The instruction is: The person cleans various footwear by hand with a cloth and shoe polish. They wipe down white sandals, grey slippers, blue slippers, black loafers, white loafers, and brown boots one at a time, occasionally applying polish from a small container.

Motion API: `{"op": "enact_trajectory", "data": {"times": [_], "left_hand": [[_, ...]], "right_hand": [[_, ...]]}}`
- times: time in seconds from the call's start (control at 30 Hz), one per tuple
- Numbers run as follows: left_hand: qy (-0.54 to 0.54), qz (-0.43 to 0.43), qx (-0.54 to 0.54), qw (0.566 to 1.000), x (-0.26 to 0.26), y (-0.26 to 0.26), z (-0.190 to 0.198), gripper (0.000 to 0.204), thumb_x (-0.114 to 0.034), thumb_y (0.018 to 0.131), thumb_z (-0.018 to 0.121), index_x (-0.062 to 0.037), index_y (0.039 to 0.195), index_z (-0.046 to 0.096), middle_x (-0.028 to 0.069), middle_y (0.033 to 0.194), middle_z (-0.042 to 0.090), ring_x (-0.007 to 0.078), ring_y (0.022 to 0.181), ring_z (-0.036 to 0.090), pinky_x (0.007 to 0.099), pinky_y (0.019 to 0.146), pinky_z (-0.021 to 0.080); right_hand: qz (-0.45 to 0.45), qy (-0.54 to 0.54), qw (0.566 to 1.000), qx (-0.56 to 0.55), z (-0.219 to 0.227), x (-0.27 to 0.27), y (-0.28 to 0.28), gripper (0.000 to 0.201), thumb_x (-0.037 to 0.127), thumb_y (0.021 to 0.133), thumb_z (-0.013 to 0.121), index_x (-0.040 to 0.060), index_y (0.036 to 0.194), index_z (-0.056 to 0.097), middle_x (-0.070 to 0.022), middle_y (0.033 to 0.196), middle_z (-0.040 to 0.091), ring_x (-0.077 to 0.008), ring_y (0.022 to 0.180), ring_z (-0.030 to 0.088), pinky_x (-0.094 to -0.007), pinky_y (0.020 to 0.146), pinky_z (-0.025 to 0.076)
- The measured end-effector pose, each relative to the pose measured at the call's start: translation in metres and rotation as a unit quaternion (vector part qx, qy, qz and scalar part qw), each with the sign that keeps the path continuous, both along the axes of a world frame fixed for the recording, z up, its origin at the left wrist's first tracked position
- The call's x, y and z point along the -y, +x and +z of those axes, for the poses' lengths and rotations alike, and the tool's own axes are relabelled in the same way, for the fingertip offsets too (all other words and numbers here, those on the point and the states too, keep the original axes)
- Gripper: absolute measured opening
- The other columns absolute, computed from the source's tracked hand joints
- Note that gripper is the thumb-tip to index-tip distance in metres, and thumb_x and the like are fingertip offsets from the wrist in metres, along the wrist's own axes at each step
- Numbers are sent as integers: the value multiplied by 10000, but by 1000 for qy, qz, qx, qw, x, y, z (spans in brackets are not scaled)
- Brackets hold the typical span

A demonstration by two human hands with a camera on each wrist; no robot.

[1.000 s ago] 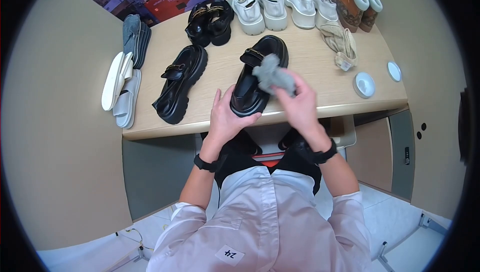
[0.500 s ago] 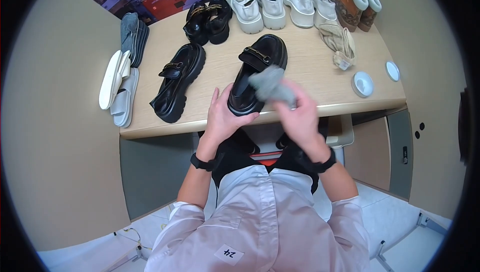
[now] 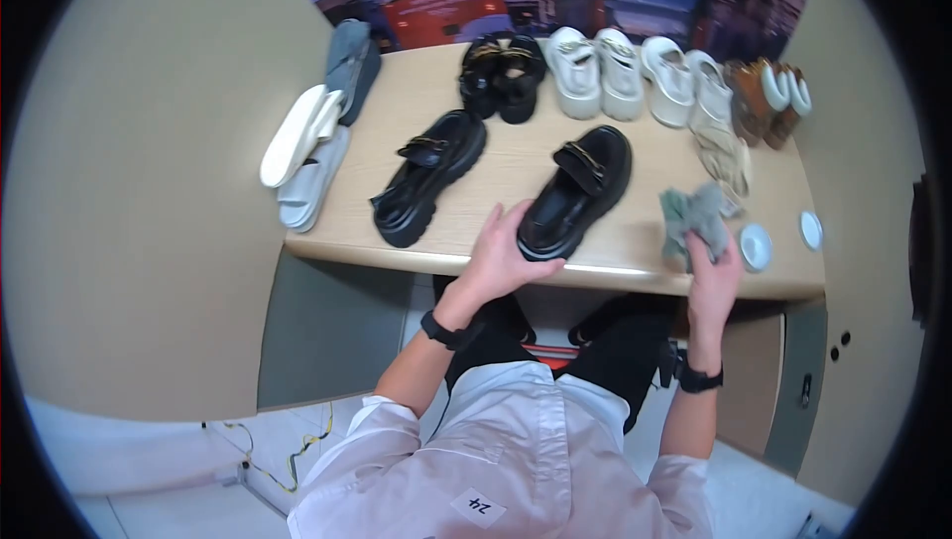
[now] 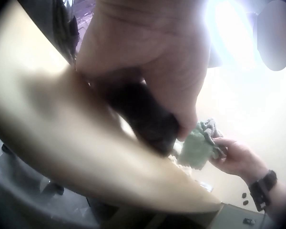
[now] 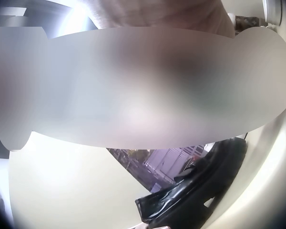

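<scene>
In the head view a black loafer [image 3: 580, 192] with a gold-coloured bit stands near the table's front edge, toe pointing away. The left hand [image 3: 501, 259] grips its heel, thumb along the near side; the left wrist view shows that hand [image 4: 148, 62] close up around the dark heel. To the right, the right hand [image 3: 716, 276] pinches a crumpled grey-green cloth [image 3: 694, 220], held apart from the shoe. That cloth [image 4: 199, 145] hangs from the right fingers in the left wrist view. A second black loafer [image 3: 431, 177] lies to the left. Much of the right wrist view is blurred.
Black shoes [image 3: 501, 78], white shoes [image 3: 600, 73] and brown boots [image 3: 769, 103] line the back of the table [image 3: 635, 276]. Slippers [image 3: 312, 177] lie at the left. Beige fabric [image 3: 724, 155], a small round dish [image 3: 755, 247] and a lid [image 3: 811, 231] are at the right.
The right hand has moved right with the cloth, away from the loafer. The left hand keeps its hold on the heel. The head view has shifted, showing more of the back wall.
</scene>
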State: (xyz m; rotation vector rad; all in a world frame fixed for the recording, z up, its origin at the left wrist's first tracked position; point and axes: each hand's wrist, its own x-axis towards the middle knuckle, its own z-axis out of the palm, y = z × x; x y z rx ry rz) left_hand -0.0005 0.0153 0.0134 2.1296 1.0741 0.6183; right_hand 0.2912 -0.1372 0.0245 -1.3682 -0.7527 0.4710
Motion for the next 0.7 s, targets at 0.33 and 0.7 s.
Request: {"op": "enact_trajectory", "data": {"times": [0.33,0.7], "left_hand": [[58,54,5,997,13,-53,-9,988,-373,686,1003,88,1454,585,248,1256,676,369,1210,686,422,1098,535],[-8,153,83,985,14,-63,-6,735,-237,763,986,51,1339,632,188,1168,774,292,1049,758,401,955,584]], "right_hand": [[37,-10,998,-52,-23,0,-15,370,-16,1032,725,-80,1391,661,-95,1262,755,-143,1144,704,-300,1030,548],[135,5,963,-231,-7,6,-35,507,5,1050,668,-35,1544,559,-99,1387,713,-161,1278,664,-330,1130,511]]}}
